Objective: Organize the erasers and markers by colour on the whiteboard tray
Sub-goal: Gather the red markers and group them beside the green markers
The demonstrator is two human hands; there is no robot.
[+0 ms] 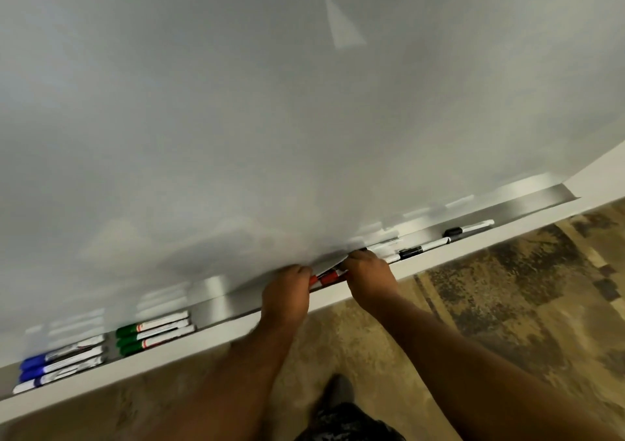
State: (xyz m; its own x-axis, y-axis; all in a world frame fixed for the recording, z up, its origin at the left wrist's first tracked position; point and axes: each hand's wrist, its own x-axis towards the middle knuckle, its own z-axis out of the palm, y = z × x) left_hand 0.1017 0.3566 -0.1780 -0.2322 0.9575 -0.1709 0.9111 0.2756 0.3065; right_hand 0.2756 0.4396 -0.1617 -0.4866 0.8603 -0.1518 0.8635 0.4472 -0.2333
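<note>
A metal tray (220,302) runs along the whiteboard's lower edge. Both my hands sit at its middle on a bunch of red markers (327,277): my left hand (287,291) grips their left ends, and my right hand (368,274) curls over their right ends. Several blue markers (62,364) lie together at the tray's far left. Several green markers (154,332) lie grouped just right of them. To the right of my right hand, black markers (422,249) are strung along the tray, one (468,229) further right. No eraser is visible.
The whiteboard (270,102) fills the upper view. A white ledge (473,247) fronts the tray. Below it lie patterned brown carpet (507,305) and my shoe (338,390). Bare tray shows between the green markers and my left hand.
</note>
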